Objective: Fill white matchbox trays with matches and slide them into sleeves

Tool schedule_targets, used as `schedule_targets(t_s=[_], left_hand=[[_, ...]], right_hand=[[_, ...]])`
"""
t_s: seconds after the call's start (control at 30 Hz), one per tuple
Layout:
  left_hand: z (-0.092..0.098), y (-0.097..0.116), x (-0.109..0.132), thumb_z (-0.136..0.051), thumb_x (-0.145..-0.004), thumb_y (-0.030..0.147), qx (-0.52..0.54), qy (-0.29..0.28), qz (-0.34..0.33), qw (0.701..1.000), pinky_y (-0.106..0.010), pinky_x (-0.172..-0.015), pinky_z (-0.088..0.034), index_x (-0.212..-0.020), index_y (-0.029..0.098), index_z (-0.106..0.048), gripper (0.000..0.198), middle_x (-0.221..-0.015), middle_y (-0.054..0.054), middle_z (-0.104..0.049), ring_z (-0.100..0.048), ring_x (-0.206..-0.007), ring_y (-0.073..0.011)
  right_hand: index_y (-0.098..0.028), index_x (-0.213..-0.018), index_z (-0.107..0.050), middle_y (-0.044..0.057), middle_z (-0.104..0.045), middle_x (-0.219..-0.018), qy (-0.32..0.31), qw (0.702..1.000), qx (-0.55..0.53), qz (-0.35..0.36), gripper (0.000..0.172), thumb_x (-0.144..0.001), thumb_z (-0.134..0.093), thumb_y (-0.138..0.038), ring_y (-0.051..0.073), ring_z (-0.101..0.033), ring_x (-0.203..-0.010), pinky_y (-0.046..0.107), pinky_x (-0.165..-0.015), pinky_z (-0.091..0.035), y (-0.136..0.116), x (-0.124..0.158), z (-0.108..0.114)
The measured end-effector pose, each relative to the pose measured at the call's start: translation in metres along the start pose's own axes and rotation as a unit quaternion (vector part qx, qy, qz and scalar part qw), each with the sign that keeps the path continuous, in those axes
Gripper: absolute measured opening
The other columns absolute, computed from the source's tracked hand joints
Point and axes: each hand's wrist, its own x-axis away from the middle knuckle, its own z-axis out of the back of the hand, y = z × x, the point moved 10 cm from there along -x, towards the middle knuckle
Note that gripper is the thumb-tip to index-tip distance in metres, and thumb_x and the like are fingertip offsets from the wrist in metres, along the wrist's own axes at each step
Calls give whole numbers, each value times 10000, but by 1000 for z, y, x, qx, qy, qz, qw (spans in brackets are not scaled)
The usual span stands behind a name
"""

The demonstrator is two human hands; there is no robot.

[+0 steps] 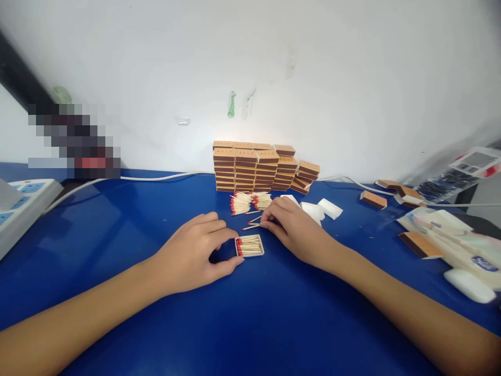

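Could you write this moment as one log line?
left hand: holds match tray | right hand: fingertips on loose match | behind: match pile, stacked matchboxes

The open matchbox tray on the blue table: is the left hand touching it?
Touching. In the head view the left hand sets thumb and index fingers against the left end of the matchbox tray; no gap shows between them.
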Motion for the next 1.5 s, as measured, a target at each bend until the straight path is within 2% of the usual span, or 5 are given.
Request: schedule_targets(t_s=[0.53,0.9,1.13,1.3,1.5], left_hand=[[1,1,0,-710,-971,406,-3,3,-5,1000,-380,-802,-491,-1134,175,-751,286,-794,-24,-657,-592,-820,-215],[2,2,0,-715,-968,402,-3,2,-5,1000,-376,-794,-490,-1145,171,-752,293,-795,-24,-657,-599,-821,-217],[1,1,0,-708,-972,406,-2,4,-6,1000,-374,-788,-494,-1139,177,-756,288,-803,-26,-665,-595,-820,-214],[1,2,-1,-698,-979,407,-1,7,-8,1000,-371,-771,-488,-1120,169,-756,283,-786,-25,-654,-582,-801,-211],[3,4,-1,-700,-976,396,0,12,-12,1000,-362,-764,-483,-1109,172,-759,266,-772,-21,-643,-569,-794,-208]], right_hand=[[-205,-1072,-621,80,-633,-1083,10,999,-29,28,41,-1032,-614,-197,247,-568,-1025,406,-906,-493,-12,2,-1],[-204,-939,-594,70,-626,-1004,-35,999,-10,2,121,-1055,-588,-238,249,-563,-983,398,-854,-483,-3,0,-3],[-205,-923,-584,74,-631,-982,2,1000,-9,24,121,-1041,-606,-208,249,-575,-965,390,-827,-487,-14,-1,-6],[-212,-949,-606,58,-634,-957,50,998,-22,8,82,-1003,-664,-192,240,-588,-945,387,-824,-489,-13,-2,-5],[-210,-924,-638,60,-648,-953,41,998,-42,4,92,-1012,-652,-189,231,-596,-948,374,-826,-486,-13,-7,-9]])
